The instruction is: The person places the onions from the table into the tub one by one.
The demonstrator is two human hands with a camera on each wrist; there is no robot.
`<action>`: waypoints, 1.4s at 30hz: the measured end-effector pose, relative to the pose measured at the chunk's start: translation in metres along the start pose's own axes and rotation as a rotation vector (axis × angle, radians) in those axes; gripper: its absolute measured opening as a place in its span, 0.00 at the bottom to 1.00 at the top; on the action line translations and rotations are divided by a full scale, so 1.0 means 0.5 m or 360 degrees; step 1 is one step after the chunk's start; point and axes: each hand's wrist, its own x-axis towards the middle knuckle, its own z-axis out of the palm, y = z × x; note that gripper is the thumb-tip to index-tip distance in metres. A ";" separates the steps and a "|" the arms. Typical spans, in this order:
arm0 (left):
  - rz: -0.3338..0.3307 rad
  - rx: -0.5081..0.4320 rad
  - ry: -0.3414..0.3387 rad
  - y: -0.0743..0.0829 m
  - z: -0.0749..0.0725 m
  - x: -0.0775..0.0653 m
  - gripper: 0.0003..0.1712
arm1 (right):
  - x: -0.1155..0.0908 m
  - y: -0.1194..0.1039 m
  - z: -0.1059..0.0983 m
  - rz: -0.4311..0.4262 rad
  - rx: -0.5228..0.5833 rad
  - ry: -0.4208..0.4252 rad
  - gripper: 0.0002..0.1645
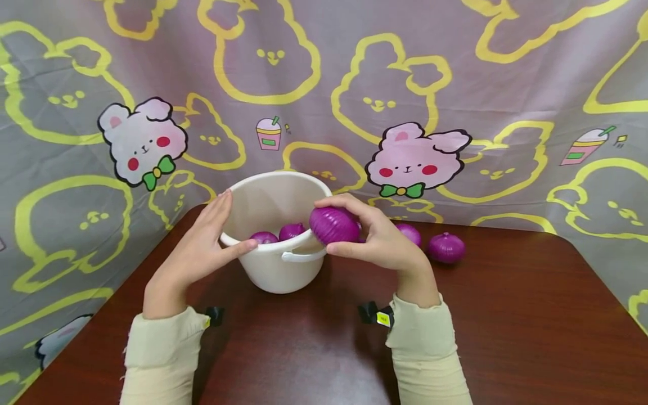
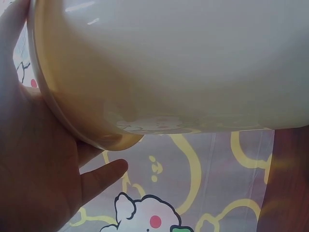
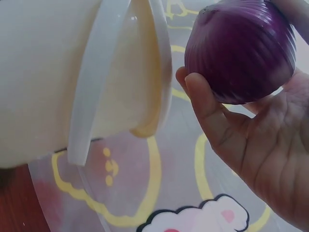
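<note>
A white bucket (image 1: 281, 275) stands on the table, its mouth tipped toward the viewer in the head view. My left hand (image 1: 199, 239) rests on the left of its rim, thumb and fingers spread and fairly straight. My right hand (image 1: 377, 236) grips a purple onion (image 1: 334, 226) between thumb and fingers over the bucket's right rim. In the right wrist view, this onion (image 3: 240, 53) is held in the fingers, apart from the rim. Inside the bucket lie two more onions, one on the left (image 1: 265, 237) and one beside it (image 1: 292, 231).
To the right of my right hand, an onion (image 1: 448, 248) sits on the brown table (image 1: 511, 315), with another onion (image 1: 409, 233) partly hidden behind the hand. The bucket's handle (image 1: 304, 257) hangs down at the front. A patterned cloth (image 1: 324, 73) hangs behind the table.
</note>
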 end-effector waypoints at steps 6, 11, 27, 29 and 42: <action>-0.0023 0.0017 -0.0003 0.004 -0.002 0.001 0.62 | 0.026 -0.004 0.007 -0.0048 -0.0111 0.0003 0.37; -0.0022 0.0014 0.0004 0.003 0.000 0.002 0.62 | 0.054 -0.008 0.015 -0.0086 -0.0182 -0.0040 0.38; -0.0020 0.0007 -0.0013 -0.001 0.001 0.000 0.61 | 0.122 -0.011 0.029 -0.0067 -0.0115 -0.0108 0.39; -0.0022 0.0009 -0.0016 -0.001 0.001 0.000 0.61 | 0.131 -0.007 0.032 -0.0048 -0.0134 -0.0125 0.39; -0.0015 -0.0012 -0.0019 -0.001 0.001 0.002 0.61 | 0.164 0.014 0.054 -0.0051 -0.0205 -0.0182 0.39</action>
